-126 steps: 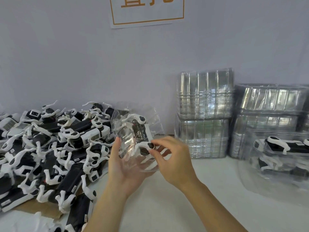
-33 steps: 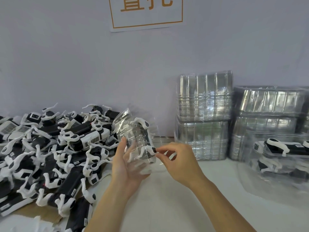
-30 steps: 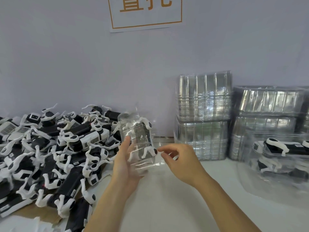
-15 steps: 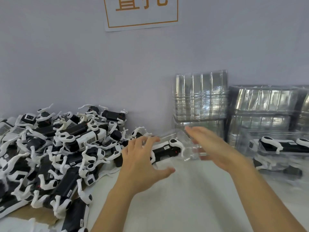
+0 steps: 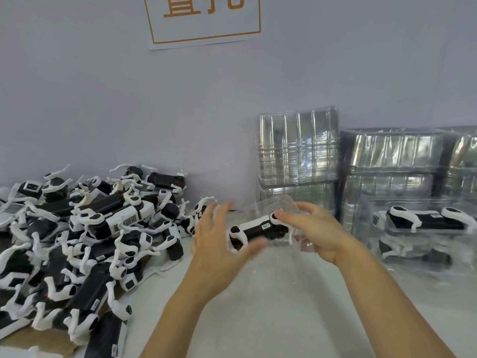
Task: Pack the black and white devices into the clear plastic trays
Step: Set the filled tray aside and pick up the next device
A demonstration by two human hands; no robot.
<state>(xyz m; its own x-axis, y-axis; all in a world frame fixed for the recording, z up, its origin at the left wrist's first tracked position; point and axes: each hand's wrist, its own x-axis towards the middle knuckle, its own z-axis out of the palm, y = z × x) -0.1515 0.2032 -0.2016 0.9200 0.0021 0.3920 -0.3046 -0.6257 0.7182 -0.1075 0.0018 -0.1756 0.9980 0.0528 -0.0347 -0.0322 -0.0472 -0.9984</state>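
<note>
Item: one black and white device (image 5: 259, 228), lying lengthwise in a clear plastic tray (image 5: 296, 237) on the white table (image 5: 271, 306), between the person's two hands.

Left hand (image 5: 219, 241): fingers spread and straight, just beside the device's left end; it grips nothing that I can see, though motion blur hides whether the fingertips touch the tray.

Right hand (image 5: 313, 232): fingers curled over the tray's right end, holding it down by the rim.

Stock: loose pile of devices (image 5: 90, 236) to the left; stacks of empty trays (image 5: 296, 161) against the wall; packed trays (image 5: 423, 228) well to the right.

Step in hand, as I judge it: seating and closing this tray. To do it well:
- keep the right hand pinning the thin plastic, which will flex and skid;
- check both white ends sit inside the moulded pocket before pressing;
- press evenly along the edges, not the middle, so nothing pops out;
- then set it squarely with the packed ones.
</note>
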